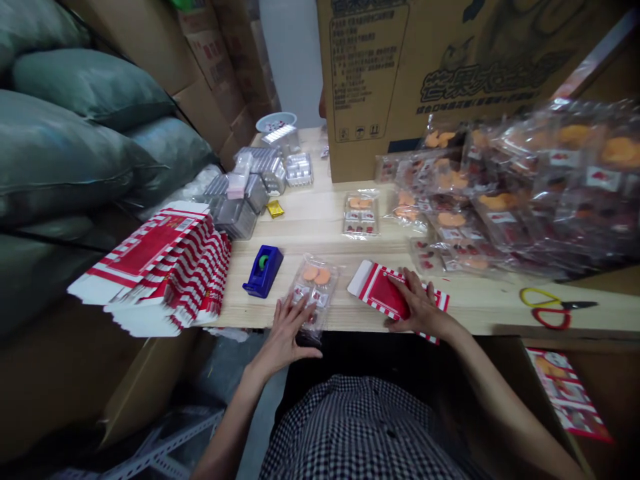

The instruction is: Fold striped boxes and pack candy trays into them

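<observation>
My left hand [286, 328] rests on a clear plastic snack tray [314, 285] holding orange rounds, at the near edge of the wooden table [320, 227]. My right hand [419, 305] lies flat on a red-and-white striped flat carton [380, 291], pressing it to the table. Both hands touch their items; fingers are spread. A blue tape dispenser [263, 270] stands just left of the tray.
A stack of flat striped cartons [165, 267] sits at the left. Many filled clear trays [520, 193] pile at the right before a big cardboard box [400, 73]. Empty trays [260, 180] lie at the back. Scissors [553, 307] lie at the right edge.
</observation>
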`<move>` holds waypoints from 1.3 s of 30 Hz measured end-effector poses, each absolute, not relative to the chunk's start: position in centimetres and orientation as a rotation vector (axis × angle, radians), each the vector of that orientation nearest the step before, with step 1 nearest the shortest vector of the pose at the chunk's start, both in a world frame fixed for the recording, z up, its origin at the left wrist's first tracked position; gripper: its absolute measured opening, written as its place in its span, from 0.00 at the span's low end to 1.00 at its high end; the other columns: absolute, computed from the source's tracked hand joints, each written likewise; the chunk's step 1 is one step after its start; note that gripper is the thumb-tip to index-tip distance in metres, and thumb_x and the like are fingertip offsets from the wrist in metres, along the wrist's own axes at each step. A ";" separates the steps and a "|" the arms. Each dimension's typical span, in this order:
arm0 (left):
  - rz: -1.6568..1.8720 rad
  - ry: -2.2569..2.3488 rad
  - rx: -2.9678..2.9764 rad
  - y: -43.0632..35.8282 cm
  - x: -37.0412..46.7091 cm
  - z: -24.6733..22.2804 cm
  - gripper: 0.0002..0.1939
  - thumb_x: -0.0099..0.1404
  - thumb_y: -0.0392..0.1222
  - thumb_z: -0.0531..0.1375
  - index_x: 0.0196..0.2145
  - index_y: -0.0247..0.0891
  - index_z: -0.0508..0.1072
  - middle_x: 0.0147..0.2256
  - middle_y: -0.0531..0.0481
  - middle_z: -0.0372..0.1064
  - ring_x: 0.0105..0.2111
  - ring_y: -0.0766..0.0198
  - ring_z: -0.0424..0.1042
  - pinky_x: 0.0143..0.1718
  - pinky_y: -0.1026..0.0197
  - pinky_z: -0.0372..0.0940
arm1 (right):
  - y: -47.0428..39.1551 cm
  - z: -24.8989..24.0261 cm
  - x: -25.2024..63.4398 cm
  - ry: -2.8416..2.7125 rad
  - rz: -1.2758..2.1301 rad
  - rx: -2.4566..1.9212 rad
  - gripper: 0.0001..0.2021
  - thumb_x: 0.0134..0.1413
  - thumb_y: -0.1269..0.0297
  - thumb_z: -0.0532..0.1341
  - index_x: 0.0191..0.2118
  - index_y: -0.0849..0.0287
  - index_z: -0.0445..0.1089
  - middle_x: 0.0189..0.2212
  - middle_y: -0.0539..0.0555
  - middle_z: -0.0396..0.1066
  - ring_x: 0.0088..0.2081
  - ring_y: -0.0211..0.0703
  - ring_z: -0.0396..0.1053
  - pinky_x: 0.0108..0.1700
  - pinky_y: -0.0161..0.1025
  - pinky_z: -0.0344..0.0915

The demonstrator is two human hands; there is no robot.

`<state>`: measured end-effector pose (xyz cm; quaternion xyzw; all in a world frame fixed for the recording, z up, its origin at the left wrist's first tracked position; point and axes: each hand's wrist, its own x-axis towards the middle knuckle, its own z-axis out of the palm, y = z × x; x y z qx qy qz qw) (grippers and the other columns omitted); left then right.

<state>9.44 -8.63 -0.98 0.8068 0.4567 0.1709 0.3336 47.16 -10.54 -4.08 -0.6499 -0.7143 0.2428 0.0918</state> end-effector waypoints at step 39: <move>0.814 1.247 0.974 -5.7 6.6 2.5 0.37 0.54 0.49 0.70 0.60 0.40 0.67 0.41 0.47 0.77 0.29 0.63 0.73 0.31 0.64 0.67 | -8.8 -2.0 45.4 -2.367 0.443 -1.485 0.52 0.43 0.61 0.67 0.72 0.49 0.40 0.66 0.62 0.46 0.68 0.65 0.43 0.68 0.65 0.34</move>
